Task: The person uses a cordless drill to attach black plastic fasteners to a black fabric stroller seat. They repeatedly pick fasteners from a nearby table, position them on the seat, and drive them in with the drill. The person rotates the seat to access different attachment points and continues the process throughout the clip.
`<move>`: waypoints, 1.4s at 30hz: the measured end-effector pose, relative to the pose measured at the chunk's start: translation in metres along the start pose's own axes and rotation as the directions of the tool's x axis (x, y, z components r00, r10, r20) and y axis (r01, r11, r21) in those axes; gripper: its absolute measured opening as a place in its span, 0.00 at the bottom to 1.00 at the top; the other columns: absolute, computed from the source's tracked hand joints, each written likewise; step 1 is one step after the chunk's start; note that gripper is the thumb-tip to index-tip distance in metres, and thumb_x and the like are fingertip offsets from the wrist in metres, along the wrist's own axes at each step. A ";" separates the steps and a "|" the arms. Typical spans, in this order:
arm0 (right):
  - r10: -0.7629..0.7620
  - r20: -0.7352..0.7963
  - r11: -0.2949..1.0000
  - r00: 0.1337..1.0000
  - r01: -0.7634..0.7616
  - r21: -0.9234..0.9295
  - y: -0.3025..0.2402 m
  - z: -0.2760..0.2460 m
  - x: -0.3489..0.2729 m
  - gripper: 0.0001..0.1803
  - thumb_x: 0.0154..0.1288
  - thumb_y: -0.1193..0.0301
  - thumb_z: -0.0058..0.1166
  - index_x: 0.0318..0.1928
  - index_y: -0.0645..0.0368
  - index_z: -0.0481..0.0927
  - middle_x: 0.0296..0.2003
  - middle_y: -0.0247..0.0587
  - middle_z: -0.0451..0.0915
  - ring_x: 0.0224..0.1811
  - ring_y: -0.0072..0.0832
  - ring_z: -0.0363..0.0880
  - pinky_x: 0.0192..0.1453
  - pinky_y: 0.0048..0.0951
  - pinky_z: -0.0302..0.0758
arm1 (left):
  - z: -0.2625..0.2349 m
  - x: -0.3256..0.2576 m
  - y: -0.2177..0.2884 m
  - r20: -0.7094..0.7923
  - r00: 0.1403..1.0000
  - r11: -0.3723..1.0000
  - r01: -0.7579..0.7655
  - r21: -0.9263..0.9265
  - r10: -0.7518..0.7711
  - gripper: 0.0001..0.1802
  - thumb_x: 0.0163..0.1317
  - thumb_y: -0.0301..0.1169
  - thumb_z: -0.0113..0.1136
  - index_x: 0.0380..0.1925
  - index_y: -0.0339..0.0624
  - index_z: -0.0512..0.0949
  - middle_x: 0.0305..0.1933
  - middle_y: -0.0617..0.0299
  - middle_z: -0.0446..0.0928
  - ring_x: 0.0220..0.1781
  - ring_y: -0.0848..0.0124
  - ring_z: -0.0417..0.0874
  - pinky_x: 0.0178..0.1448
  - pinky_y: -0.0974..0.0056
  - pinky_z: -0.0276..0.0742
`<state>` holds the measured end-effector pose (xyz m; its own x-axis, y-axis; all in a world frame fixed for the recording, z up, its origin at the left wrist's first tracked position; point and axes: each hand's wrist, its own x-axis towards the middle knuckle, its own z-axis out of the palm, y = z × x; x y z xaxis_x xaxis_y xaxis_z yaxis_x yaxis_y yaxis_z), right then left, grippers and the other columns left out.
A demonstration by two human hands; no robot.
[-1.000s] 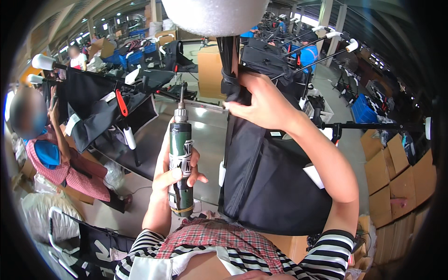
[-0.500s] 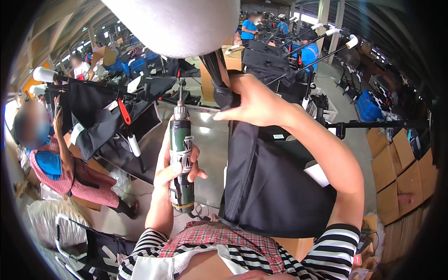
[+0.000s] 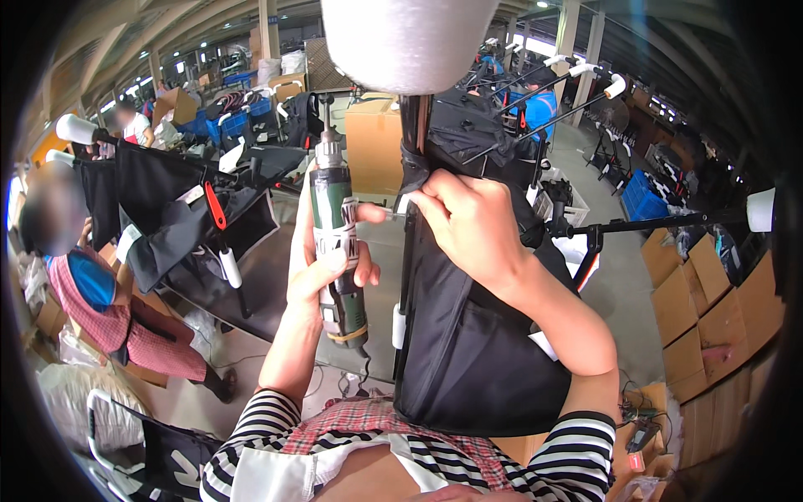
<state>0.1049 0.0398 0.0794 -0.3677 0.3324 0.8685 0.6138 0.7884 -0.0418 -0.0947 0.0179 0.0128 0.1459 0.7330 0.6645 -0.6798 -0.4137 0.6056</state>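
Observation:
My left hand is wrapped round a dark green electric screwdriver, its bit pointing up and away from me. The left index finger reaches out toward a small metal piece beside the black frame tube. At that tube, my right hand has its fingers bent and pinched together by the black plastic joint. What the right fingertips hold is too small to make out. Below them hangs black fabric on the frame, close in front of me. A white padded end tops the tube.
A metal-topped table lies to the left, with another black fabric frame and a red-handled part on it. A co-worker stands there. At right are open cardboard boxes, a blue crate and a black bar.
My right hand has moved down from round the tube's joint to a pinch just below it. The white padded end has shifted right. The left hand keeps the screwdriver, now tilted slightly.

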 end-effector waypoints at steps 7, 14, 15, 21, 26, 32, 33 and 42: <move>0.102 -0.012 0.988 0.995 -0.100 0.115 -0.009 -0.005 -0.007 0.08 0.64 0.77 0.61 0.31 0.64 0.75 0.22 0.52 0.79 0.24 0.49 0.80 0.27 0.42 0.75 | 0.009 0.018 -0.007 0.077 0.997 0.997 0.009 -0.078 -0.003 0.61 0.56 0.29 0.68 0.79 0.59 0.33 0.62 0.34 0.71 0.26 0.68 0.83 0.35 0.60 0.84; 0.198 -0.135 0.980 0.971 -0.198 0.013 -0.041 -0.047 0.004 0.22 0.51 0.71 0.75 0.43 0.63 0.78 0.28 0.39 0.83 0.25 0.27 0.83 0.29 0.28 0.79 | 0.011 0.020 -0.010 0.063 0.998 0.996 0.022 -0.091 -0.017 0.61 0.58 0.25 0.66 0.79 0.61 0.32 0.61 0.38 0.72 0.28 0.67 0.83 0.37 0.61 0.85; 0.121 -0.169 0.992 0.978 -0.127 -0.027 -0.036 -0.050 0.012 0.25 0.50 0.70 0.76 0.47 0.63 0.78 0.36 0.43 0.82 0.33 0.29 0.84 0.35 0.30 0.80 | 0.013 0.020 -0.009 0.072 0.997 0.995 0.026 -0.096 -0.019 0.61 0.58 0.24 0.66 0.79 0.61 0.32 0.62 0.38 0.72 0.28 0.67 0.83 0.36 0.61 0.84; 0.102 0.194 0.918 0.976 -0.168 0.359 0.005 -0.002 0.020 0.12 0.66 0.72 0.61 0.47 0.64 0.81 0.34 0.49 0.86 0.38 0.44 0.88 0.44 0.39 0.81 | 0.011 0.014 -0.006 0.055 0.998 0.995 0.033 -0.091 -0.028 0.62 0.56 0.22 0.68 0.79 0.60 0.34 0.60 0.44 0.74 0.28 0.68 0.83 0.34 0.62 0.83; 0.009 0.097 0.984 0.995 -0.026 0.177 0.008 0.002 0.003 0.12 0.66 0.76 0.60 0.49 0.66 0.80 0.39 0.50 0.87 0.37 0.41 0.88 0.42 0.36 0.82 | 0.007 -0.030 0.011 0.068 0.988 0.990 0.138 -0.005 -0.137 0.64 0.55 0.26 0.72 0.79 0.56 0.33 0.57 0.44 0.76 0.30 0.70 0.83 0.36 0.65 0.81; -0.032 0.087 0.983 0.996 0.016 0.186 0.008 0.002 0.001 0.15 0.66 0.81 0.58 0.52 0.66 0.79 0.44 0.46 0.87 0.40 0.32 0.88 0.44 0.30 0.81 | 0.002 -0.078 0.023 0.132 0.917 0.927 0.373 0.046 -0.376 0.67 0.50 0.27 0.77 0.79 0.48 0.36 0.44 0.51 0.80 0.33 0.74 0.81 0.38 0.69 0.79; -0.055 0.096 0.982 0.994 0.037 0.186 0.010 0.002 0.002 0.16 0.64 0.82 0.58 0.53 0.66 0.79 0.45 0.46 0.87 0.43 0.33 0.88 0.46 0.30 0.82 | 0.002 -0.079 0.022 0.143 0.910 0.921 0.386 0.049 -0.389 0.66 0.50 0.27 0.77 0.79 0.48 0.36 0.44 0.52 0.79 0.33 0.74 0.81 0.39 0.69 0.79; -0.076 0.122 0.982 0.990 0.054 0.180 0.003 -0.001 0.006 0.17 0.62 0.84 0.56 0.53 0.67 0.79 0.46 0.47 0.87 0.45 0.36 0.88 0.48 0.31 0.82 | 0.005 -0.073 0.016 0.153 0.890 0.902 0.430 0.022 -0.428 0.67 0.49 0.27 0.77 0.79 0.51 0.37 0.43 0.52 0.78 0.28 0.73 0.81 0.33 0.69 0.78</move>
<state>0.1047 0.0434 0.0847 -0.4958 0.3317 0.8026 0.4575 0.8853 -0.0833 -0.1127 -0.0448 -0.0246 0.5313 0.7472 0.3993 -0.5347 -0.0699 0.8422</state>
